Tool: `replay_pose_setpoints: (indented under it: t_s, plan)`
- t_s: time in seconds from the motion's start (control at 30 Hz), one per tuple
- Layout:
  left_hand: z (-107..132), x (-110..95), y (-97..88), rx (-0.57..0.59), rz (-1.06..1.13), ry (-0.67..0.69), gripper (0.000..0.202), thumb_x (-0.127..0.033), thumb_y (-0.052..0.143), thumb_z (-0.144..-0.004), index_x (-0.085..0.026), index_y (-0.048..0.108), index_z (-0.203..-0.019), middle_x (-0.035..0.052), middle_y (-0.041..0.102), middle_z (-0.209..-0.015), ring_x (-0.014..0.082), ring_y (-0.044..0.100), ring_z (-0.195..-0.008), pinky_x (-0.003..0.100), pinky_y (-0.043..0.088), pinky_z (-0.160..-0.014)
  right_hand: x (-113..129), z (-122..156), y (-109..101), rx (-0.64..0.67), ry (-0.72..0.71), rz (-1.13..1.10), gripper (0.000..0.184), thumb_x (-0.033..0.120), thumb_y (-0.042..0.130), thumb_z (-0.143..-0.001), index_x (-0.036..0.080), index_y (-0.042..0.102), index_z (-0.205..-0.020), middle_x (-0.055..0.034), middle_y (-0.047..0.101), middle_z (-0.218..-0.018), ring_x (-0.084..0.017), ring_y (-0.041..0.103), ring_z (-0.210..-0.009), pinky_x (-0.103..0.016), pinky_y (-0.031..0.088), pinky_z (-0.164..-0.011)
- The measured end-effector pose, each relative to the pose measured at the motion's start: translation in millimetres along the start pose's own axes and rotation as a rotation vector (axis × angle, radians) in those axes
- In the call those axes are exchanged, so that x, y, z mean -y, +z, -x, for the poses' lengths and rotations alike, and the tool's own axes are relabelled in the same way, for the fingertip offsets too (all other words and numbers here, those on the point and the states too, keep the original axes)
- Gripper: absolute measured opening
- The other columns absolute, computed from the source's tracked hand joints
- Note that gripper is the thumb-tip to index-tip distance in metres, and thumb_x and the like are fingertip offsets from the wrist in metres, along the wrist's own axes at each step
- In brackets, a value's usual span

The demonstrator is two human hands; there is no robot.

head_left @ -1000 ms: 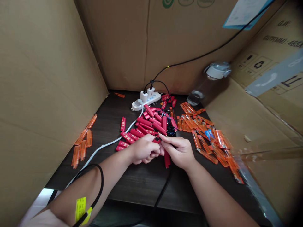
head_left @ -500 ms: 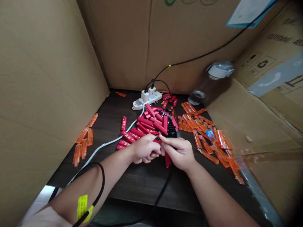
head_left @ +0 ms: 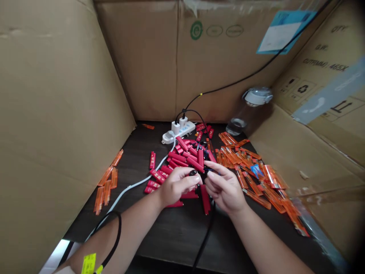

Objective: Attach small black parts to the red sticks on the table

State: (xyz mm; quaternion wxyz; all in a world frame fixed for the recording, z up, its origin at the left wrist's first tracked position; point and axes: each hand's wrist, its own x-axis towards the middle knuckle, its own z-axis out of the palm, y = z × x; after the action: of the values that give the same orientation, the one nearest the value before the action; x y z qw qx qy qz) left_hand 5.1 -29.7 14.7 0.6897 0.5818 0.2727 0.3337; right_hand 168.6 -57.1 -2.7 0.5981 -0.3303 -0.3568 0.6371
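My left hand (head_left: 182, 184) is closed, with a small black cylindrical piece (head_left: 193, 172) showing between thumb and curled fingers; the rest of it is hidden in the grip. Just to its right, my right hand (head_left: 224, 186) has its thumb and index finger apart, and I see nothing between them. Both hands hover over the near side of a pile of flat red cases (head_left: 195, 164) with gold print. One red case (head_left: 205, 199) lies directly below, between the hands. Small black parts are partly visible among the red pile.
Orange see-through flat pieces (head_left: 251, 175) are heaped on the right, and several more orange pieces (head_left: 107, 190) lie left. A white power strip (head_left: 178, 133) with plugs and cables stands behind. A clear bottle (head_left: 238, 118) leans at back right. Cardboard walls (head_left: 142, 68) enclose the dark table (head_left: 171, 236).
The hands have parted: my right hand has moved slightly right, away from the left. The black piece in my left hand now shows. The view has tilted up a little.
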Motion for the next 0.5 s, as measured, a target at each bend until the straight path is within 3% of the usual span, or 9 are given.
replay_pose_setpoints:
  t_s: [0.1,0.17,0.3,0.5]
  plan:
    - [2.7,-1.9,1.3,-0.190,-0.406,0.264,0.025,-0.034,0.047,-0.087,-0.013,0.057,-0.076,0.0006,0.048,-0.064,0.0105,0.043,-0.060,0.025,0.035,-0.058,5.1,-4.5,-2.3,-0.006,0.068,-0.145,0.020,0.023,0.063,-0.077,0.019,0.068,-0.096,0.0108,0.020,-0.048,-0.004,0.014,-0.040,-0.014,0.016,-0.034]
    - [4.0,-2.5,2.0,-0.282,-0.588,0.365,0.024,-0.030,0.047,-0.087,-0.014,0.054,-0.071,0.0013,0.049,-0.065,0.0119,0.046,-0.063,0.026,0.037,-0.063,6.5,-6.2,-3.7,0.008,0.103,-0.192,0.019,0.023,0.061,-0.077,0.018,0.068,-0.094,0.0101,0.020,-0.050,-0.004,0.013,-0.041,-0.014,0.015,-0.034]
    - [4.3,-2.3,1.1,-0.364,-0.705,0.454,0.019,-0.025,0.049,-0.086,-0.015,0.052,-0.070,0.0018,0.052,-0.066,0.0127,0.049,-0.064,0.026,0.039,-0.064,6.3,-5.9,-5.4,0.025,0.124,-0.221,0.019,0.023,0.060,-0.078,0.017,0.068,-0.093,0.0098,0.019,-0.050,-0.004,0.013,-0.041,-0.014,0.016,-0.035]
    - [2.2,1.0,-0.1,-0.392,-0.821,0.570,0.004,-0.019,0.057,-0.078,-0.015,0.059,-0.078,0.0033,0.057,-0.068,0.0139,0.052,-0.064,0.027,0.041,-0.063,7.2,-5.6,-5.8,0.032,0.158,-0.236,0.018,0.024,0.058,-0.079,0.017,0.068,-0.092,0.0093,0.018,-0.051,-0.005,0.014,-0.041,-0.014,0.017,-0.035]
